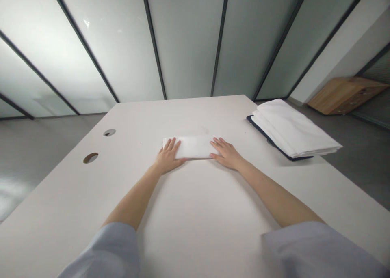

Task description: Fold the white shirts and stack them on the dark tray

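Observation:
A folded white cloth (195,147), narrow and rectangular, lies flat near the middle of the white table. My left hand (169,156) rests on its left end with the fingers spread. On its right end lies my right hand (226,153), palm down and fingers apart. The cloth's middle shows between the two hands, while both ends are partly hidden under them. Neither hand grips anything.
At the right of the table (195,213) a stack of folded white cloths (295,126) sits on a dark folded item (265,136). Two round holes are at the table's left. A wooden cabinet (341,95) stands on the floor beyond, and frosted panels (189,38) line the back.

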The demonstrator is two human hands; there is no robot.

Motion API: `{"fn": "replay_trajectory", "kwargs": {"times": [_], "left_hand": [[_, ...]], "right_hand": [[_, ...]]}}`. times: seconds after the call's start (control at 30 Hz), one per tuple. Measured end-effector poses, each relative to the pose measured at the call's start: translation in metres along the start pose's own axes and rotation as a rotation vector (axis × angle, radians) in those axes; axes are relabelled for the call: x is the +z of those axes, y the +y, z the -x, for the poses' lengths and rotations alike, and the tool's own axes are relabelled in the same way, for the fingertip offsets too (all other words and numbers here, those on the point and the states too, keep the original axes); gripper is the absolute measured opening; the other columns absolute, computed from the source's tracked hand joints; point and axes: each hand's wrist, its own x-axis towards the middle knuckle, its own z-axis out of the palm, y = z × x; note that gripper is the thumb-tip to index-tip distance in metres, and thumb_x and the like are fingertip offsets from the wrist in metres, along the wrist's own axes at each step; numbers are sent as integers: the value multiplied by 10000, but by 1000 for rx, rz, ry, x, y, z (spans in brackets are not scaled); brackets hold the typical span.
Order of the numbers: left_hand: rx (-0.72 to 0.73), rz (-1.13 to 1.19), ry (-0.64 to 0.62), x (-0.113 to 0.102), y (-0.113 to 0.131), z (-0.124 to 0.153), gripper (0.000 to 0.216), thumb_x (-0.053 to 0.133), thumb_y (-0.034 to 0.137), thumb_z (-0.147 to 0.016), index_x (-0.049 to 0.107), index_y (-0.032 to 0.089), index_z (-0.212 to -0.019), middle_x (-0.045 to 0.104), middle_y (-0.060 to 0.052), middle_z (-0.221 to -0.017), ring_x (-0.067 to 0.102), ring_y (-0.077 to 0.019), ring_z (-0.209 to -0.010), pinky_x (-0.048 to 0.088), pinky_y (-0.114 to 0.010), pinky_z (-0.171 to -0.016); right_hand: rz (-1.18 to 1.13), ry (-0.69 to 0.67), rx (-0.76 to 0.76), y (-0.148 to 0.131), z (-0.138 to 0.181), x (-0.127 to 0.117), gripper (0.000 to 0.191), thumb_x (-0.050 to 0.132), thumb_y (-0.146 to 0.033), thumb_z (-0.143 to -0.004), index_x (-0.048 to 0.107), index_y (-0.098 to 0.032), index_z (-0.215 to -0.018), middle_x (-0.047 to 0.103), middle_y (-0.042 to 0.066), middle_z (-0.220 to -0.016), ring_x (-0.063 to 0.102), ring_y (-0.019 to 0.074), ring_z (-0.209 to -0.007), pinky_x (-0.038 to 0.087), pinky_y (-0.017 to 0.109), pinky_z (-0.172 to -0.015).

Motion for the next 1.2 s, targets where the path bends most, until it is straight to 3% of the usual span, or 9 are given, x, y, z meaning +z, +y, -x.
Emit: {"fn": "replay_trajectory", "kwargs": {"times": [0.1,0.3,0.5,0.6,0.7,0.77,0.87,1.03,1.2], "left_hand": [[-9,-22,-30,-4,4,2,980,541,752,-748,243,235,-1524,147,-122,-1611,131,-318,-1477,274,-488,-1130],[-44,-31,-7,-6,7,1,877,573,694,-775,333,250,-1492,224,-115,-1593,194,-324,-1461,266,-485,-1138],[19,-25,47,-2,-5,-1,799,612,606,-785,400,221,-1453,286,-111,-1572,229,-311,-1451,282,-447,-1149],[-76,-39,125,0,-12,-1,813,655,589,-748,414,235,-1439,295,-108,-1568,225,-322,-1450,285,-449,-1147],[-248,-45,193,2,-18,-2,770,615,536,-792,385,212,-1452,296,-132,-1563,229,-332,-1446,288,-474,-1137],[-348,-33,234,2,-22,-3,692,549,441,-849,361,182,-1461,307,-149,-1555,242,-328,-1440,294,-486,-1129],[-430,8,275,2,-28,-4,632,500,336,-863,358,175,-1457,350,-160,-1529,292,-323,-1417,313,-493,-1115],[-478,96,261,2,-32,-8,638,510,336,-836,375,174,-1438,416,-153,-1484,369,-319,-1370,334,-476,-1105],[-469,106,255,3,-31,-9,621,504,327,-834,381,214,-1433,432,-132,-1477,383,-312,-1359,337,-487,-1099]], "right_hand": [[14,-10,16,-3,-1,-2,593,411,-533,-938,440,-228,-1446,336,96,-1547,263,304,-1436,291,490,-1128],[15,16,41,-6,-3,-3,520,364,-514,-963,498,-265,-1399,391,74,-1522,311,287,-1417,281,483,-1123],[3,46,39,-8,-2,-7,505,409,-505,-950,556,-227,-1343,448,109,-1481,363,299,-1380,284,479,-1102],[-3,75,28,-10,-1,-14,440,427,-494,-946,640,-239,-1234,568,105,-1363,463,288,-1278,307,457,-1063],[13,91,19,-13,1,-22,393,436,-481,-944,736,-234,-1006,688,92,-1089,554,265,-1079,338,420,-993],[17,108,-6,-14,3,-25,406,450,-474,-934,746,-219,-823,685,88,-930,560,253,-983,352,402,-949],[-13,186,-36,-13,3,-25,387,484,-437,-912,706,-204,-697,657,96,-921,545,254,-968,365,397,-921],[-62,280,67,1,-7,-23,264,513,-353,-880,698,-199,-988,632,118,-1107,541,280,-1061,383,410,-955],[-63,34,156,9,-31,-25,393,560,-481,-854,668,-205,-1113,644,130,-1190,601,292,-1042,448,384,-886]]}}
